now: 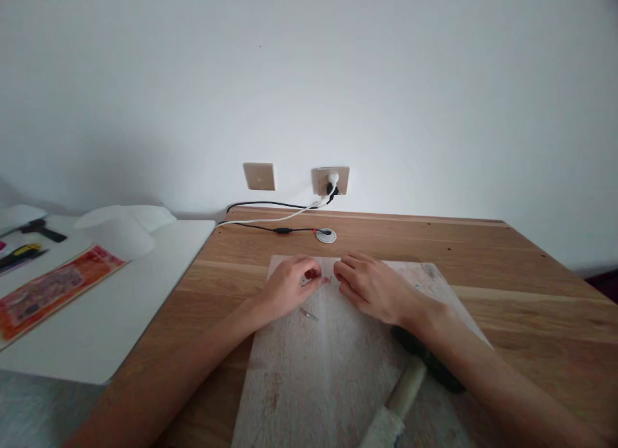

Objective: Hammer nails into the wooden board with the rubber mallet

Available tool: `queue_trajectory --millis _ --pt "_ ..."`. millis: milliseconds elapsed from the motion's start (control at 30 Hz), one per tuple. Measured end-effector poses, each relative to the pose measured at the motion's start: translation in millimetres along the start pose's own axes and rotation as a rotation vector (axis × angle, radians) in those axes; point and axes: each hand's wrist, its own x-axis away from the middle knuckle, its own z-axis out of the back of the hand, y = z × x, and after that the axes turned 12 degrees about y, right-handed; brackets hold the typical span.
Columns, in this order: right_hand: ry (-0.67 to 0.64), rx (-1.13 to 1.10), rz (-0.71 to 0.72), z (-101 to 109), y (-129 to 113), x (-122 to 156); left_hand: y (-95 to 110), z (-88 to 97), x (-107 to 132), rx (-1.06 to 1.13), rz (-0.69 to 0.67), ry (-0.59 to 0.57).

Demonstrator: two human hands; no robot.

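Both hands rest at the far end of a pale board [333,371] on the wooden desk [531,293], forearms reaching in from the near edge and converging. The left hand [290,286] lies knuckles up with its fingers curled in, tips bunched at a tiny red bit [320,279]; I cannot tell whether it grips the bit or only touches it. The right hand [373,288] is loosely open, palm down, holding nothing, with its fingers stretched toward the bit between the 2 hands. A pale-handled tool [404,391] lies on the board under the right forearm.
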Motion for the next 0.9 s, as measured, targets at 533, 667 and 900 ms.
queue_trajectory --millis 533,667,900 --pt "-0.28 0.314 -0.208 2 -4 3 -4 -11.5 -4 0.021 -0.09 -0.127" --pt "-0.287 0.329 -0.194 1 -6 4 -3 -14.4 -6 0.042 -0.105 -0.115" --pt "-0.284 0.32 -0.165 1 -6 2 -4 -14.1 -7 -0.124 -0.302 -0.157"
